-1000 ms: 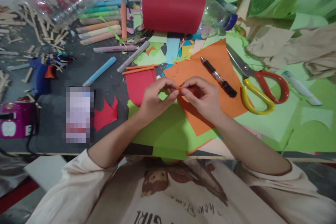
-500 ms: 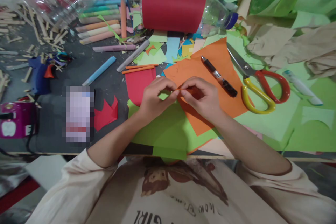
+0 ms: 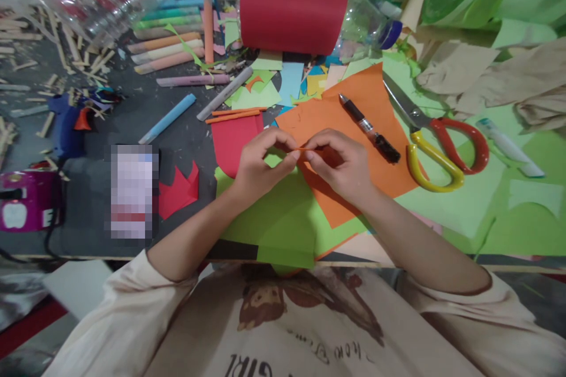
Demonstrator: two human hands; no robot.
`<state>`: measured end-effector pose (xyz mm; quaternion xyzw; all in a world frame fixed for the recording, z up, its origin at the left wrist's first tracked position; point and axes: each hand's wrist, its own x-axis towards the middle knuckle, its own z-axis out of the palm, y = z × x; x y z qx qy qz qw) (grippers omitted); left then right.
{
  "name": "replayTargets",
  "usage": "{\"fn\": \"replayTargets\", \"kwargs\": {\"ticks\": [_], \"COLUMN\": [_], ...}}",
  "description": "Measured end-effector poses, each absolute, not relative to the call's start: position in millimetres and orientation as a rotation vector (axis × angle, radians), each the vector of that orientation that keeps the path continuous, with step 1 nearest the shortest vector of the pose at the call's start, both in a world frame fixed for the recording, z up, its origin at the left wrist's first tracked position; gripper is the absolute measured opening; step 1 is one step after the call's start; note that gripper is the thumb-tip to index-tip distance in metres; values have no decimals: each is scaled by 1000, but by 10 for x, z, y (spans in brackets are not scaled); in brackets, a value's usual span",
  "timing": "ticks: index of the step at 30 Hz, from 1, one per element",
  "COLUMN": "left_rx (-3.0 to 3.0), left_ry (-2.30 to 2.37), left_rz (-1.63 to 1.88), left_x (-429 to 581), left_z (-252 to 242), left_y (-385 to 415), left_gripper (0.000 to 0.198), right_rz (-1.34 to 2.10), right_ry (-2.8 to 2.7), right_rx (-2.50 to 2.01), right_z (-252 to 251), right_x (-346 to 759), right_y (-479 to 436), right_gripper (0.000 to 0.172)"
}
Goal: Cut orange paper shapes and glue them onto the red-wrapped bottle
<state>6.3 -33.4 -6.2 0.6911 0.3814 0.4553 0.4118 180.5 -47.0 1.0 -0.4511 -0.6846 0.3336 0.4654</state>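
Observation:
My left hand [image 3: 265, 159] and my right hand [image 3: 342, 165] meet fingertip to fingertip, both pinching a thin orange paper strip [image 3: 303, 149]. Most of the strip is hidden by the fingers. Beneath my right hand lies an orange paper sheet [image 3: 371, 171], with a black pen [image 3: 369, 128] resting on it. Green paper [image 3: 269, 218] spreads under my left hand. Just beyond that hand is a red paper piece [image 3: 232, 141], and two narrow orange strips [image 3: 234, 115] lie across its top edge.
Scissors [image 3: 415, 115] with red and yellow handles lie to the right. A red-wrapped bottle [image 3: 292, 16] lies at the back. On the left are a phone [image 3: 132, 191], a blue glue gun [image 3: 66, 126], several markers [image 3: 168, 47] and wood sticks. A purple box [image 3: 30, 200] sits far left.
Both hands stay in nearly the same place, still pinching the orange strip. Only a very slight shift of the fingers shows.

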Motion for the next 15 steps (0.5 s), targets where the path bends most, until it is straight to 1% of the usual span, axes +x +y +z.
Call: {"fn": "replayTargets", "kwargs": {"ticks": [6,15], "left_rx": [1733,1793], "left_ry": [956,971], "left_rz": [1162,1194], "left_x": [67,68], "left_z": [-46,-42], "left_y": [-331,-343], "left_gripper": [21,16], "right_rz": [788,831], "right_ry": [-1675,-1689], "right_rx": [-1081,-1125], "right_z": [-2,22], "right_x": [1796,1806], "right_y": [-471,-472], "right_gripper": [14,13]}}
